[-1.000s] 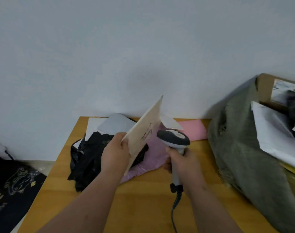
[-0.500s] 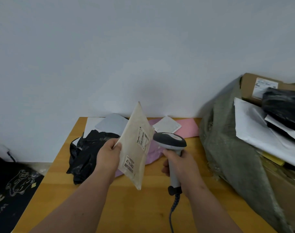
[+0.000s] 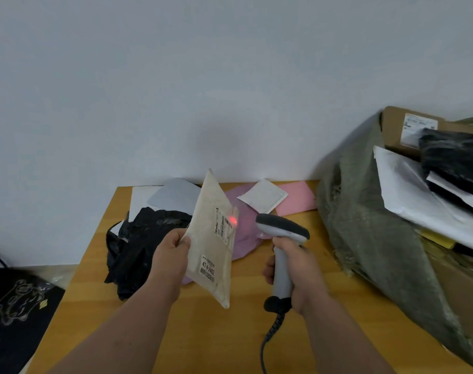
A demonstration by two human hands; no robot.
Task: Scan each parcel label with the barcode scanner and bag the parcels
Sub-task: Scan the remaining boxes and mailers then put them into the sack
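A person's left hand [image 3: 170, 255] pinches a beige padded parcel [image 3: 212, 238] upright above a wooden table [image 3: 224, 336]. The right hand [image 3: 297, 263] grips a grey barcode scanner [image 3: 282, 238], whose red dot lands on the parcel's label [image 3: 224, 225]. Behind lie black bags [image 3: 141, 244], pink mailers [image 3: 297, 197] and a white envelope [image 3: 262, 195]. At right a green sack [image 3: 378, 238] holds parcels.

A cream padded parcel [image 3: 212, 238] with white labels is marked by a red dot, beside a grey and black barcode scanner [image 3: 282, 249]. Black, pink and pale grey mailers are spread on an orange-brown wooden table [image 3: 221, 333], flanked by an olive-green woven sack [image 3: 364, 225].
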